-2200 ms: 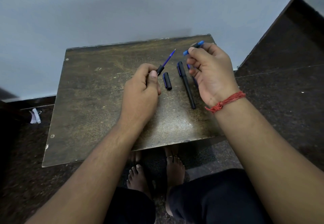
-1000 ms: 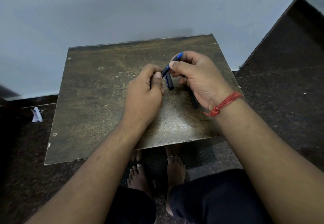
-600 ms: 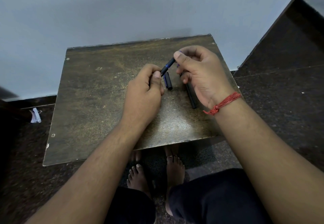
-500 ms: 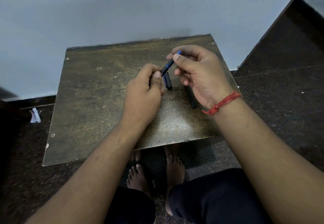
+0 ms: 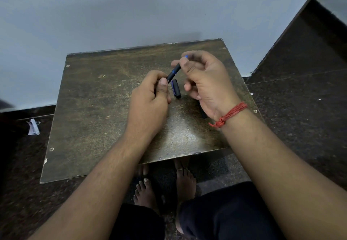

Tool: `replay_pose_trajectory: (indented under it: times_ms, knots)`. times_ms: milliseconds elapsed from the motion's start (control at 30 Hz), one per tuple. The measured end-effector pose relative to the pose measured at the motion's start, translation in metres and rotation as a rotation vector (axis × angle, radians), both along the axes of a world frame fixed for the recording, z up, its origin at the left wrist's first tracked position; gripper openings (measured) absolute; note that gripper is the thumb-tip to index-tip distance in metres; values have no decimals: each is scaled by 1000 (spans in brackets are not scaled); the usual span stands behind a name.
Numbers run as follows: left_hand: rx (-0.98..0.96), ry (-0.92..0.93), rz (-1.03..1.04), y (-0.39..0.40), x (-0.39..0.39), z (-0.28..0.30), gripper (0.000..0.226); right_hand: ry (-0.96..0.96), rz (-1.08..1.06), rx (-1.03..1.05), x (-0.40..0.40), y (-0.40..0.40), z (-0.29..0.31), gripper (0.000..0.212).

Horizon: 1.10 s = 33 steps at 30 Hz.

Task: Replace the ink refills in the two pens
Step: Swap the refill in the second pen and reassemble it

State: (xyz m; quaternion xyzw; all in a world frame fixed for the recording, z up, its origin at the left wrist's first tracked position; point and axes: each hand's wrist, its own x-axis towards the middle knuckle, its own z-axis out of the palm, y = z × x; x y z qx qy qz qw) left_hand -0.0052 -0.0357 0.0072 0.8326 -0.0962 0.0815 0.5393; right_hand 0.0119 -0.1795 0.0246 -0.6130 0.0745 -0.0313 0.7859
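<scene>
The left hand (image 5: 150, 99) is closed around the lower part of a dark pen (image 5: 173, 71), with the thumb pressed on top, and the pen comes out of the fist pointing up and away toward the right hand (image 5: 204, 82). The right hand pinches the far end of the same pen between thumb and forefinger; a small blue tip shows just past these fingers. Its other fingers are curled loosely and hold nothing that I can see. The pen is in the air, a little above the bench (image 5: 90, 108), not resting on it.

On the bench, just under the pen, lies a short black cap (image 5: 176, 89) with a blue line along it. A second dark pen (image 5: 203, 114) lies under the right wrist, mostly hidden, so I cannot tell if it is whole.

I judge that the step in hand is to join the front piece back on the barrel, over the refill, probably by turning. To do it well, the left hand should keep the barrel steady and only the right fingers should turn. The two parts must stay in one straight line; if they are tilted, the thread can catch wrongly or the thin refill can bend. The pinch should be light, and the turning should end when it feels firm. After that the cap is near and easy to reach.
</scene>
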Motion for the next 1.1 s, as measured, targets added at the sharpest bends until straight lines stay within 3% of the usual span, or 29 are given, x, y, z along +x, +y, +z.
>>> replay_pose_trajectory:
  times_ms: [433, 533, 667, 933, 1100]
  knots:
    - [7, -9, 2, -1, -1, 1, 16, -39, -97, -93, 2, 5, -5, 18]
    - [0, -7, 18, 0, -1, 1, 17, -18, -48, -33, 1, 1, -3, 10]
    - [-1, -4, 5, 0, -1, 1, 17, -22, 7, 8, -1, 0, 0, 22]
    - [9, -18, -10, -3, -2, 0, 15, 0, -85, -40, 1, 6, -2, 29]
    - [-15, -13, 3, -1, -1, 0, 16, -4, -54, -59, 0, 5, -1, 18]
